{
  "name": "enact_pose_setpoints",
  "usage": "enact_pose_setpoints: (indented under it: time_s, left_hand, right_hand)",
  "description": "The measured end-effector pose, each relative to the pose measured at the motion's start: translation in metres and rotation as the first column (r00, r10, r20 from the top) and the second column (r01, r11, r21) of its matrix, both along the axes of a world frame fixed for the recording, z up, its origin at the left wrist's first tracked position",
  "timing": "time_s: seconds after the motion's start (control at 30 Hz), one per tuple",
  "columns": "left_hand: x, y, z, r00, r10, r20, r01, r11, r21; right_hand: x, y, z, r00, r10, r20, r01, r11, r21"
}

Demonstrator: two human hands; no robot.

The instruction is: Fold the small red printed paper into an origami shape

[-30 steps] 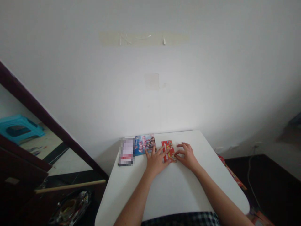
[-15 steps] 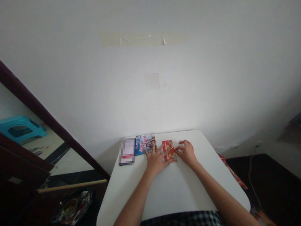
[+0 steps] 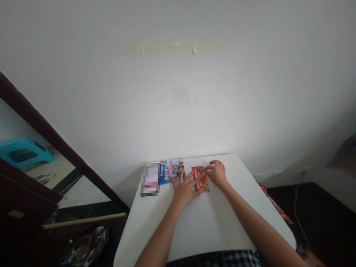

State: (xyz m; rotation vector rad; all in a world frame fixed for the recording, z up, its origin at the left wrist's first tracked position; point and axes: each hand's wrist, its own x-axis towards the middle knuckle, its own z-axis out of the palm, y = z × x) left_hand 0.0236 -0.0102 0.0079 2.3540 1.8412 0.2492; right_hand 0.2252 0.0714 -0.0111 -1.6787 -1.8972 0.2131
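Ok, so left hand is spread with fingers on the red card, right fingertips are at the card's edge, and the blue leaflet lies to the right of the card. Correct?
Not quite: the head view shows the blue leaflet to the left of the red card. The rest stands: left hand spread with fingers on the card, right hand's fingertips at its edge.

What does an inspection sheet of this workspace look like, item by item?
Surface: white table against the wall
Job's things: red printed card, under the left hand's fingers; blue printed sheet beside it, also at the left hand
Left hand: fingers spread
Right hand: fingertips at the card's right edge
Clutter: partly pixelated flat item left of the sheet
Cables: one by the wall, right of the table
Surroundings: blue stool, pole, filled black bag or basket at lower left
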Motion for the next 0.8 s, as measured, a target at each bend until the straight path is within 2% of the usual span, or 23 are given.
enact_pose_setpoints:
  time_s: [0.47,0.8]
  left_hand:
    - [-0.001,0.002,-0.004,1.000,-0.003,0.011,0.003,1.000,0.013]
    - [-0.002,0.002,-0.008,0.999,0.004,0.054,-0.006,1.000,0.031]
  right_hand:
    - [-0.013,0.018,0.002,0.995,-0.099,-0.018,0.099,0.995,0.004]
    - [-0.013,0.019,0.001,0.995,-0.099,-0.022,0.098,0.995,-0.008]
